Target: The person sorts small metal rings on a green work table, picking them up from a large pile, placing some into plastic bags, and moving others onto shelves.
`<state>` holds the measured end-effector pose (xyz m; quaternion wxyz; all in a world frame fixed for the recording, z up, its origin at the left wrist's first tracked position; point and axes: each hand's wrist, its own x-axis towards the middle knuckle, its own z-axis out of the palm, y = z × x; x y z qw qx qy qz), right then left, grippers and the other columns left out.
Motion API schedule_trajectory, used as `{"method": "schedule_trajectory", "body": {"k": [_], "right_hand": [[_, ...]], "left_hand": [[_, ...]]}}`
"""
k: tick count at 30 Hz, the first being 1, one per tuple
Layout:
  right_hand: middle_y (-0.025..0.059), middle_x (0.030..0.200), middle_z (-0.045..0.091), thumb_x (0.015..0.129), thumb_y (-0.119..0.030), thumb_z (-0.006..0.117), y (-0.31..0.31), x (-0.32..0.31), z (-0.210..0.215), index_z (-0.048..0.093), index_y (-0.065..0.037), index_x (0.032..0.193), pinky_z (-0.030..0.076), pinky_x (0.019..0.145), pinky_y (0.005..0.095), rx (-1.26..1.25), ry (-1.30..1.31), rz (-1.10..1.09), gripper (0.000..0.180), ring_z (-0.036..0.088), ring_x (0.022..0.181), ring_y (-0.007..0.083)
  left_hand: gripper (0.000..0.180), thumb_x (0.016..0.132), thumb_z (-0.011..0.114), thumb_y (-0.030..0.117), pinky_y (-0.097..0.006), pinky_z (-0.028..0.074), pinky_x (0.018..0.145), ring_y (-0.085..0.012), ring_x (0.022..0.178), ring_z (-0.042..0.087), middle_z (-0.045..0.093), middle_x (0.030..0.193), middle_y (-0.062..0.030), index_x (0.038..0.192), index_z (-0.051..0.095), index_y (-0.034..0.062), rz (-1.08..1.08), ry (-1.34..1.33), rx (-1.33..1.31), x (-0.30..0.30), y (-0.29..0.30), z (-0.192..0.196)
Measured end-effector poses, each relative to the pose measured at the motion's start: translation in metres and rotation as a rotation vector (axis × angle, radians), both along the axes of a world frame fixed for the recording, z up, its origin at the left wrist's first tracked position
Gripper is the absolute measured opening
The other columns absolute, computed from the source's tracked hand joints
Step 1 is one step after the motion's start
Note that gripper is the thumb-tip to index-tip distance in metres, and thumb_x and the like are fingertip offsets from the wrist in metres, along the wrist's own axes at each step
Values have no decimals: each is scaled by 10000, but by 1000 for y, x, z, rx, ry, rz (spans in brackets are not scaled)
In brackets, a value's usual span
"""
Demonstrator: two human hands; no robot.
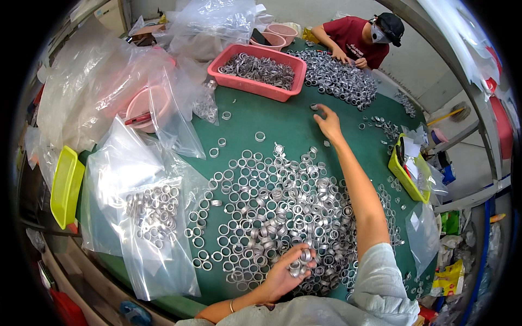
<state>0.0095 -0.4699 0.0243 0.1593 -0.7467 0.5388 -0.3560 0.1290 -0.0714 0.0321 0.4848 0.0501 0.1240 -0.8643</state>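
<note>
My left hand (285,273) is curled palm up near the front of the pile, closed around several small silver metal rings (302,263). My right hand (328,124) reaches out over the far middle of the table, its thumb and fingers apart. A single metal ring (314,107) is just beyond those fingertips; whether they touch it is hard to see. Between my arms spreads a big heap of metal rings (296,198), stacked at the centre and lying flat in one layer toward the left. To the left, a clear plastic bag (157,261) holds more rings.
A pink tray (296,89) full of rings stands at the back of the green table (244,117). Across from me a person (353,41) handles another ring pile (340,79). Yellow-green baskets (68,187) flank both sides. Plastic sheeting (81,87) covers the far left.
</note>
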Motion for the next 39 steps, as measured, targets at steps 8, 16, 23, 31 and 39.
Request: {"method": "schedule_trajectory", "body": {"k": [8,16,23,31,39], "right_hand": [[83,918,637,774,-105,617,-51,9,-45,579,-47,1055,440,773,405,-205,203,-158,290,578,928,227],[128,805,585,929,-116,443,-103,-91,-23,528,10,1044,473,524,290,535,-1422,-313,191,563,619,205],[171,949,562,919,-31,439,-106,-114,-23,530,68,1008,554,616,305,530,-1600,-418,161,592,772,277],[173,984,563,885,12,486,-99,-106,-28,535,81,1029,576,685,318,477,-1762,-428,166,598,826,278],[127,866,612,877,-59,530,-99,-105,-34,566,53,924,562,603,234,603,-1546,-452,127,631,727,218]], "left_hand": [[229,837,571,171,-262,377,636,-182,803,451,495,988,-73,1061,556,128,-87,-72,60,0,0,4],[214,837,564,155,-261,373,629,-183,792,447,493,981,-87,1050,560,141,-129,-69,79,-5,-2,7],[248,860,538,147,-276,400,663,-185,830,487,512,1031,-101,1100,510,91,-108,12,74,-4,0,0],[248,854,540,146,-273,389,657,-188,839,478,513,1035,-99,1096,511,103,-105,32,57,-4,2,-2],[243,850,543,147,-275,381,652,-191,838,474,520,1037,-98,1090,529,117,-106,23,72,-4,2,-2]]}}
